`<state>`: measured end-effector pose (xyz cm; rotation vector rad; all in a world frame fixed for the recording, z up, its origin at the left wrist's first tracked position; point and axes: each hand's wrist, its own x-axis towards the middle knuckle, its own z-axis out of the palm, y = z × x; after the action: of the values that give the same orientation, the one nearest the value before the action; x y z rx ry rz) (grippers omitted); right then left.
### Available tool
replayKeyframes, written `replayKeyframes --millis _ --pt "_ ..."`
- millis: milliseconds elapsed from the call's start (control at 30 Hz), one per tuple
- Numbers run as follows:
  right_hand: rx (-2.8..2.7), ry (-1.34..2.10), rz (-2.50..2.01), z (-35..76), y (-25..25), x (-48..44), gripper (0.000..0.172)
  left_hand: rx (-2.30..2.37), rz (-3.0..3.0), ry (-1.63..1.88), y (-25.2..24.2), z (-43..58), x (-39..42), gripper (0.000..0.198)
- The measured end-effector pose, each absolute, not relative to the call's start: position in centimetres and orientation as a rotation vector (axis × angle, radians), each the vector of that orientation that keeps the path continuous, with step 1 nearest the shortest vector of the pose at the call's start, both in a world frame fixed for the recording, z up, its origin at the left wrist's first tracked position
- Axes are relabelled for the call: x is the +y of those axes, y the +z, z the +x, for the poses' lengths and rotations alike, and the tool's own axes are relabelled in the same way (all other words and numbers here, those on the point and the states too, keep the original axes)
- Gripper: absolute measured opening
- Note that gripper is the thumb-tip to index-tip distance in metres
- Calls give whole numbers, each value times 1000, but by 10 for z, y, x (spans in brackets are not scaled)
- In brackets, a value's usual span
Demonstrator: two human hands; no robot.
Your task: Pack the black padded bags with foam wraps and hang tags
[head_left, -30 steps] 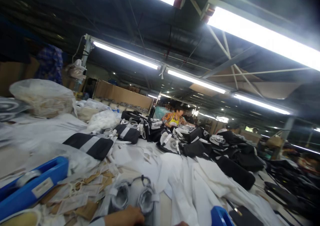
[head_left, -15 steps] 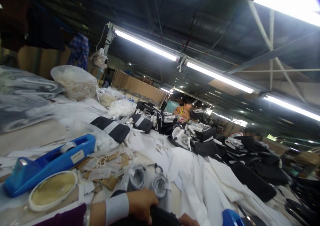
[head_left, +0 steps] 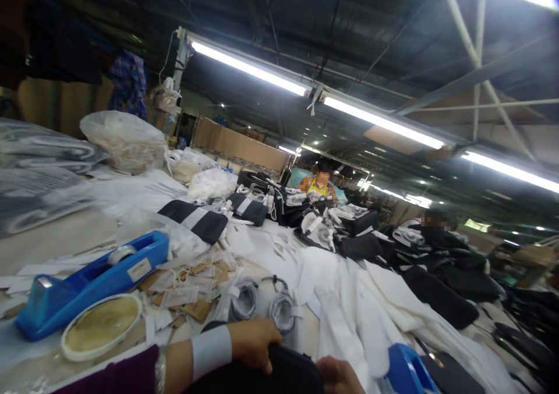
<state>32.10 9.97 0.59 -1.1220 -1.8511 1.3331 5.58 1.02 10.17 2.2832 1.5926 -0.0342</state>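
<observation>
the left hand is curled over the upper edge of a black bag, its fingers bent down against the near face and pinching the rim; the thumb is hard to pick out. the right hand touches the bag's right end, but the bottom of the view cuts it off, so whether its fingers pinch or merely rest there i cannot tell. the bag lies between the two hands, and its lower part is out of view, partly behind the left forearm. a pale band wraps the left wrist, with a purple sleeve below it.

just beyond the left hand are two grey coils, seemingly under clear plastic; what they are is unclear. left of that hand, brown tags lie jumbled, overlapping too much to count, and past them a blue tape dispenser stands behind a round dish. right of the right hand, a second blue object is cropped at the bottom. white sheets hide much of the worktop beyond the hands. farther off, a co-worker is half hidden by heaped black goods.
</observation>
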Motion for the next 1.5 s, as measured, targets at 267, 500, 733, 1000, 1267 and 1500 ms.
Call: replayKeyframes --millis 267,500,733,1000,1267,1500 --pt "-1917 1189 -1234 309 52 65 25 1473 2311 -14 108 57 10 39" --pt "-1895 1262 -1181 297 60 66 19 1474 2342 17 106 56 12 34" --pt "-1896 1423 -1097 293 57 55 12 1459 2362 25 105 56 14 29" --pt "-1931 1622 -974 305 63 45 17 1682 2378 115 93 51 -9 29" --pt "-1930 1045 -1338 294 38 26 62 1890 2437 188 73 46 -20 38" --pt "-1938 804 -1296 273 18 20 53 1903 2492 238 49 42 -8 35"
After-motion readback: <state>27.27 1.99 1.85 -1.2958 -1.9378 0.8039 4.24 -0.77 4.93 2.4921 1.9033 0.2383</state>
